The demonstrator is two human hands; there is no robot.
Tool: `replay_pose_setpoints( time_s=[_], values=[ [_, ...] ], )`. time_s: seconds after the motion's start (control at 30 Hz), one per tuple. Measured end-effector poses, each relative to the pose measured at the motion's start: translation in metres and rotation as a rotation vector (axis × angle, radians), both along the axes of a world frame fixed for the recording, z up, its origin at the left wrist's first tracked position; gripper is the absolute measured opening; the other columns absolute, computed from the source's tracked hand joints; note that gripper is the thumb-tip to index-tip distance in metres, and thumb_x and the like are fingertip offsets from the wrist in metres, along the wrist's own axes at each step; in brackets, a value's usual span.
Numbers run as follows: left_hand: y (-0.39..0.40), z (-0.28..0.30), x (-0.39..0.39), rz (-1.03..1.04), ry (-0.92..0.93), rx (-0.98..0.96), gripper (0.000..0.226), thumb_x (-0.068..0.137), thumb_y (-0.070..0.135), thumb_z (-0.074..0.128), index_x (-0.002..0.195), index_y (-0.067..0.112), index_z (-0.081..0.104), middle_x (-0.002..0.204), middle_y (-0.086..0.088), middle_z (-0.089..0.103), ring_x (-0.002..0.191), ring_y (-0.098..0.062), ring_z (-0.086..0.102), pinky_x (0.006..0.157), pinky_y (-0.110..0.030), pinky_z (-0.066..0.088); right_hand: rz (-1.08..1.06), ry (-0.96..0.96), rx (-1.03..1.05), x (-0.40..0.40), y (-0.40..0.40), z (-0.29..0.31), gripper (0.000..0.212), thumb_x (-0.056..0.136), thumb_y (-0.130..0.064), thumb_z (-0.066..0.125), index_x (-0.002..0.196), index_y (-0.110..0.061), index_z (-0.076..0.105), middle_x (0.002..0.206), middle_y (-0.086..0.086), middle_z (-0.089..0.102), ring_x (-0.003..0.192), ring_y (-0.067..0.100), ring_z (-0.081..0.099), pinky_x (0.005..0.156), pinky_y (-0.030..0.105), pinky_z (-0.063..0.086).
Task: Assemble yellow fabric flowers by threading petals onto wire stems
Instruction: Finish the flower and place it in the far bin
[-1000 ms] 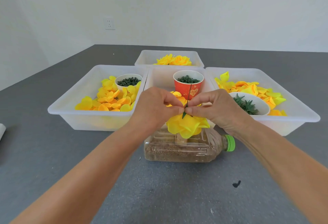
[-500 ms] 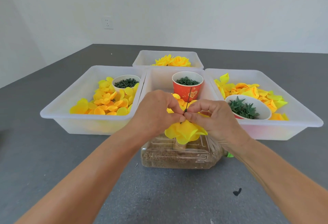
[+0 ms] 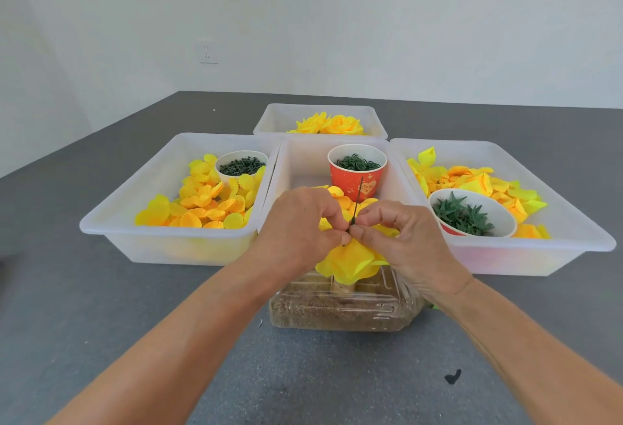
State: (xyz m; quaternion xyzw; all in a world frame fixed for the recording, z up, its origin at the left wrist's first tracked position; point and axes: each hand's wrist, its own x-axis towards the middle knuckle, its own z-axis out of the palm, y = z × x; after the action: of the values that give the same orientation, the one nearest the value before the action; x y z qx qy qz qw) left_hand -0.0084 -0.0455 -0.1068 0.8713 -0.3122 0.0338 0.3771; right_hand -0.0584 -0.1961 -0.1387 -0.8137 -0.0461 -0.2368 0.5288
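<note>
While both hands meet over the middle of the grey table (image 3: 101, 306), the layout reads as follows, large items first. Four translucent white plastic tubs: left tub (image 3: 111, 222) holds loose round petals (image 3: 202, 202), yellow to orange, thin and floppy, plus a white cup of small dark green pieces (image 3: 241, 165); middle tub (image 3: 296, 161) holds a red paper cup of green wire rings (image 3: 357, 163); right tub (image 3: 573, 222) holds larger folded petals and a white bowl of spiky green plastic calyxes (image 3: 460, 215); far tub (image 3: 320, 114) holds finished flowers (image 3: 328, 125).

Clear plastic bottle (image 3: 337, 306) lies on its side in front of the tubs, filled with brownish grain; probably ballast for a work stand.

Work piece: yellow fabric flower (image 3: 350, 262), soft ruffled layers, directly above the bottle and hanging below the fingers. Wire stem (image 3: 358, 197) is thin, dark green, stiff; long axis near upright, slightly tilted, free end pointing up and away, in front of the red cup.

Left hand (image 3: 300, 225): fingers curled, thumb and forefinger pinching at the stem base above the petals. Right hand (image 3: 401, 239): same pinch from the opposite side, fingertips touching the left's. Neither hand is nearer; both sit at the stem.

Judgement: anything threaded next must go down over the free upper end and slide along the stem towards the fingers. Whether a small piece is already under the fingertips cannot be told.
</note>
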Motion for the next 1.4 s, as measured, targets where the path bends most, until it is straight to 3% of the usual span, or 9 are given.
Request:
replay_pose_setpoints(
  time_s=[0.13,0.23,0.33,0.53,0.77,0.9,1.0,1.17,1.4],
  values=[
    [0.004,0.004,-0.001,-0.016,0.107,-0.062,0.006,0.072,0.012,0.078,0.075,0.016,0.073,0.086,0.001,0.068,0.089,-0.017,0.061,0.087,-0.031,0.045,-0.015,0.029,-0.012,-0.004,0.0,0.006,0.025,0.075,-0.005,0.075,0.067,-0.027,0.067,0.072,-0.012,0.066,0.074,-0.001,0.058,0.073,0.014,0.045],
    [0.008,0.006,-0.002,0.001,0.154,-0.104,0.006,0.074,0.013,0.077,0.078,0.018,0.076,0.084,0.001,0.07,0.087,-0.014,0.062,0.083,-0.024,0.045,0.076,0.186,0.187,-0.007,-0.003,0.013,0.013,0.076,-0.002,0.072,0.076,-0.015,0.073,0.078,-0.001,0.069,0.073,0.003,0.063,0.07,0.017,0.049],
    [0.004,0.003,-0.007,0.078,0.115,-0.115,0.008,0.076,0.016,0.076,0.083,0.016,0.077,0.086,0.0,0.072,0.087,-0.015,0.063,0.082,-0.028,0.046,0.013,0.229,0.234,-0.008,-0.001,0.013,0.012,0.075,-0.004,0.074,0.076,-0.016,0.074,0.081,0.005,0.071,0.075,0.01,0.065,0.073,0.026,0.053],
    [0.0,-0.002,-0.012,0.149,0.109,-0.106,0.014,0.075,0.02,0.076,0.089,0.019,0.076,0.1,0.001,0.069,0.098,-0.015,0.061,0.089,-0.034,0.047,-0.131,0.154,0.073,-0.007,0.009,0.013,0.018,0.075,-0.009,0.076,0.07,-0.025,0.072,0.081,0.001,0.07,0.083,0.017,0.065,0.082,0.038,0.053],
    [0.001,-0.001,-0.01,0.098,0.106,-0.097,0.012,0.082,0.015,0.068,0.091,0.016,0.076,0.099,-0.002,0.071,0.099,-0.016,0.061,0.089,-0.032,0.047,-0.32,0.132,-0.023,-0.011,0.022,0.014,0.015,0.073,-0.021,0.079,0.064,-0.028,0.069,0.08,-0.002,0.068,0.084,0.014,0.061,0.072,0.026,0.042],
    [0.002,0.001,-0.006,0.067,0.106,-0.096,0.013,0.081,0.01,0.068,0.09,0.015,0.076,0.098,-0.001,0.071,0.099,-0.016,0.061,0.092,-0.031,0.045,-0.426,0.122,-0.186,-0.015,0.03,0.015,0.007,0.075,-0.03,0.076,0.072,-0.025,0.073,0.084,-0.004,0.066,0.098,0.021,0.054,0.086,0.043,0.042],
    [0.004,0.002,-0.004,0.041,0.112,-0.089,0.012,0.08,0.009,0.07,0.087,0.016,0.077,0.097,-0.001,0.07,0.099,-0.016,0.06,0.093,-0.033,0.045,-0.465,0.129,-0.259,-0.016,0.032,0.016,0.01,0.075,-0.034,0.076,0.075,-0.024,0.073,0.083,-0.005,0.064,0.1,0.021,0.05,0.088,0.046,0.04],
    [0.007,0.002,0.0,-0.031,0.143,-0.113,0.012,0.076,0.005,0.072,0.079,0.016,0.076,0.091,0.002,0.067,0.097,-0.017,0.06,0.094,-0.038,0.044,-0.455,0.057,-0.277,-0.014,0.034,0.01,0.01,0.076,-0.026,0.075,0.07,-0.019,0.07,0.078,-0.007,0.061,0.093,0.02,0.049,0.081,0.037,0.037],
    [0.005,-0.006,0.002,-0.02,0.065,-0.12,0.006,0.076,0.009,0.075,0.079,0.015,0.075,0.087,0.007,0.065,0.094,-0.013,0.06,0.089,-0.027,0.043,-0.491,-0.135,-0.25,-0.013,0.037,-0.005,0.014,0.071,-0.012,0.079,0.063,-0.012,0.068,0.067,0.0,0.061,0.077,0.024,0.051,0.067,0.032,0.038]
  ],
)
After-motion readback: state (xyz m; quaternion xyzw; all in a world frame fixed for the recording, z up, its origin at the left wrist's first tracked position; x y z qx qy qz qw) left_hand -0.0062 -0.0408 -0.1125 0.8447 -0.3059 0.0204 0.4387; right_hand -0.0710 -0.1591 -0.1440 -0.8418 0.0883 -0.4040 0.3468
